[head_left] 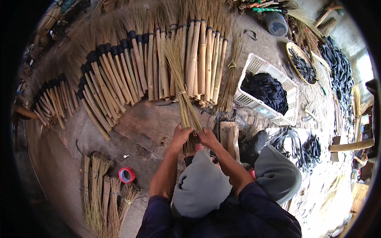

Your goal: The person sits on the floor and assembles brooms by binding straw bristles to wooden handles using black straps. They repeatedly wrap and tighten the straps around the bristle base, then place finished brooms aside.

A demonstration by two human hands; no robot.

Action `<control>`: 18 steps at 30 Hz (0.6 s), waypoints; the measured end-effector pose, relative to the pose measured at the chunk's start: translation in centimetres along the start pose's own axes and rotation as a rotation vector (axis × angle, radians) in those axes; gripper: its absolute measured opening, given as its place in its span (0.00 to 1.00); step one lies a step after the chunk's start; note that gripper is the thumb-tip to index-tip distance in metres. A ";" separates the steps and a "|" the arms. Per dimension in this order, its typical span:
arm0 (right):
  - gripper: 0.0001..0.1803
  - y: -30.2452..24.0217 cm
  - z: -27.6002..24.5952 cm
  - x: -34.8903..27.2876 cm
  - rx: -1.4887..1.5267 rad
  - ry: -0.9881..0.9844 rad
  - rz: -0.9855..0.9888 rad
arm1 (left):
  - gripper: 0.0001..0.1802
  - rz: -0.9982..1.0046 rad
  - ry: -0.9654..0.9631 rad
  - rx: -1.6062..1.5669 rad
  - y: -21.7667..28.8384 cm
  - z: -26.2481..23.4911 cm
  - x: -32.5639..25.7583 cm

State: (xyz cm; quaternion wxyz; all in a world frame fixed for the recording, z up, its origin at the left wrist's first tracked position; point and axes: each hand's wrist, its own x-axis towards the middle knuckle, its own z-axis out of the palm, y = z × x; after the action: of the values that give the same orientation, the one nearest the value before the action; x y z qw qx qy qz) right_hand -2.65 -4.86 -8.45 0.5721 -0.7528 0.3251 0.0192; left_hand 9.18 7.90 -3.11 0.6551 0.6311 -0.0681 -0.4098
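Note:
Both my hands are closed around the lower end of a long bundle of dry broom grass (pixel 184 109), which a thin tie binds near its middle. Below the tie the stalks part into two strands. My left hand (pixel 182 136) grips the left strand, and my right hand (pixel 207 137) grips the right one. Its feathery top leans over a row of grass brooms with bamboo handles (pixel 154 71), bound in black at their necks. Something red shows just under my hands, in front of my grey-clothed knee (pixel 202 182); what it is cannot be made out.
Left of me lie a red tape roll (pixel 121 174) and several tied grass bundles (pixel 97 188). To the right stand a wooden block (pixel 229 139) and a white plastic crate (pixel 294 105) of black strips (pixel 266 89). A round woven tray (pixel 290 59) and more black strips (pixel 311 150) lie beyond.

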 end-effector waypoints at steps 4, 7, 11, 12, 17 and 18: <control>0.17 -1.0 0.7 -0.5 0.239 -0.159 -0.059 | 0.16 0.104 0.006 -0.045 -0.3 0.1 -1.1; 0.17 -2.4 0.5 -1.5 0.201 -0.190 -0.124 | 0.15 0.252 -0.011 0.008 0.0 -0.2 -2.1; 0.19 -5.1 0.0 -3.1 -0.080 0.029 -0.096 | 0.13 0.273 0.121 0.329 0.4 -1.4 -3.6; 0.21 -5.9 0.0 -3.5 -0.104 0.110 -0.123 | 0.13 0.286 0.103 0.271 0.6 -1.7 -3.9; 0.26 -7.6 -3.0 -5.3 -0.647 0.069 -0.024 | 0.10 0.334 0.350 0.146 3.3 -6.0 -7.0; 0.28 -7.3 -4.6 -5.7 -0.770 0.024 -0.061 | 0.11 0.530 0.470 0.465 4.9 -8.7 -7.7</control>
State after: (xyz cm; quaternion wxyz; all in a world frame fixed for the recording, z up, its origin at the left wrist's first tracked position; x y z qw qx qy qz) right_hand -4.97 -5.23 1.63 0.2440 -0.9219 0.2785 0.1140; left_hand 11.61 18.81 2.82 0.5758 0.7990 -0.1673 -0.0459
